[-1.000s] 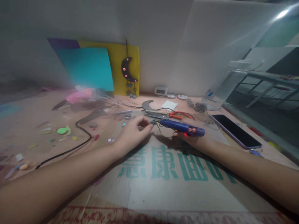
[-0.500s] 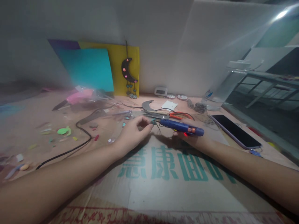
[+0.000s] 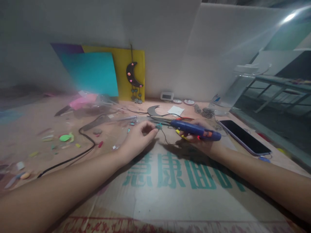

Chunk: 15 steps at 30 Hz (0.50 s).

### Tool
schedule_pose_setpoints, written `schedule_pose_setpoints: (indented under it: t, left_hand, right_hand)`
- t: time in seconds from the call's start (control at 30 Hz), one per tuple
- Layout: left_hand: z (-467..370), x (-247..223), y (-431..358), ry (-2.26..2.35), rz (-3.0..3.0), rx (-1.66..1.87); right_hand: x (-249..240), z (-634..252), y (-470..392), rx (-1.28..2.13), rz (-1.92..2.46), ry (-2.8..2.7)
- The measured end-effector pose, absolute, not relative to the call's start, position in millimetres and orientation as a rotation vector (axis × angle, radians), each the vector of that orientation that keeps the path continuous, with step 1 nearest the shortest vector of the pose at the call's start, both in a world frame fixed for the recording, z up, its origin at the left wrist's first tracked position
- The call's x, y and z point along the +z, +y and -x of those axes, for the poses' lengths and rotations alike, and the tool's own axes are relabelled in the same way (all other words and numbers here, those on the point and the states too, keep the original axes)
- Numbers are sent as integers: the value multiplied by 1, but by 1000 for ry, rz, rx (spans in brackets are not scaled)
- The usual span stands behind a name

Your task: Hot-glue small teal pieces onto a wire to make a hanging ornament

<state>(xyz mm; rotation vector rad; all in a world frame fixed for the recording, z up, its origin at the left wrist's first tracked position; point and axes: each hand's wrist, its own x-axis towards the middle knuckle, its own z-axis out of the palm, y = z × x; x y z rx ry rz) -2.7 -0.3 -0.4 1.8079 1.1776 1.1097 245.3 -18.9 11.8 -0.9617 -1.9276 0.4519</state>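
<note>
**Small teal piece in a left-hand pinch, blue gun-shaped tool gripped at the right**

At the left, see a thin black cable (image 3: 92, 137) snaking across the table, just past a rounded, bright green scrap (image 3: 65, 138), both well apart from the fingertips.

Further right, find the left hand (image 3: 141, 136), with thumb and forefinger pinched together on a small, irregular teal piece (image 3: 158, 126). Sticks out to the right of the fingertips, above the far part of a pale board printed with large teal characters (image 3: 165, 204). Looks very light, probably easy to bend or crush; too small to tell for sure whether stiff or soft. Best to take hold by the left edge, lightly, leaving the right side free. Trails a thin dark cord (image 3: 166, 139) toward the right and near side, likely limp and prone to swing; cannot tell whether touching anything at the lower end.

Right of the teal piece, note a blue plastic gun-shaped tool (image 3: 194, 128), with narrow end pointing left, toward the pinch. Cannot tell the exact gap at the tip. Seems rigid and clearly heavier; best held by the body, well away from the possibly hot tip. Held that way by the right hand (image 3: 202, 140), with fingers curled around from beneath, near a small yellow part (image 3: 181, 133).

Farther right, spot a dark-screened phone (image 3: 244, 137), apart from the right hand.
</note>
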Motion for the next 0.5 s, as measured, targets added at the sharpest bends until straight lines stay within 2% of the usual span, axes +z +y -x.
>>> schedule_pose_setpoints:
  t: [0.23,0.37,0.5]
  left_hand:
    - [1,-4,-1,1146,-1850,1035]
    - [1,-9,0,1165,-1912,1018]
    - [2,-9,1,1166,-1960,1011]
  right_hand:
    - [43,-262,15,362,1231,-1693]
    - [32,-292,59,247,1564,-1577]
    - [13,-309,81,248,1687,-1608]
